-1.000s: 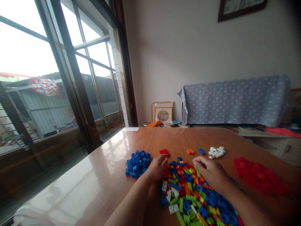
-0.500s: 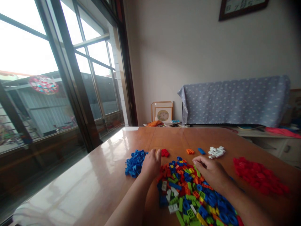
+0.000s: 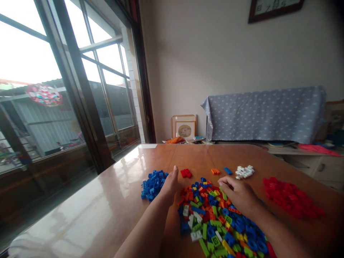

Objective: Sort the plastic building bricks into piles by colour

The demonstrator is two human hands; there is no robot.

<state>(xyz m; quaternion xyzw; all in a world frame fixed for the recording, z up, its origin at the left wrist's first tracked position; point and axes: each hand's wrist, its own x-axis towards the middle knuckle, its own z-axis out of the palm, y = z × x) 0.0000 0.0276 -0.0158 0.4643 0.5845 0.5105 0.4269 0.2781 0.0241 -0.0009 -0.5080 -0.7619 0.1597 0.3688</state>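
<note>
My left hand (image 3: 170,185) is at the right edge of a pile of blue bricks (image 3: 153,184). Its thumb is stretched up and apart, most of its other fingers are hidden, and no brick shows in it. Over the far right side of a large heap of mixed toy bricks (image 3: 212,215), my right hand (image 3: 238,191) has its fingers curled in and pressed together. Whatever may be between those fingertips cannot be made out. The heap mixes green, orange, blue, yellow, red and white pieces, and my right forearm covers part of it.
Beyond the heap lie a few red bricks (image 3: 186,173), orange bricks (image 3: 215,171), a blue brick (image 3: 228,171) and a cluster of white bricks (image 3: 244,172). A red brick pile (image 3: 291,197) sits to the right. All rest on a glossy wooden table (image 3: 107,204) beside a window.
My left hand has shifted left from near the red bricks to the blue pile, its thumb now apart. My right hand stays curled over the heap. The view has turned slightly.
</note>
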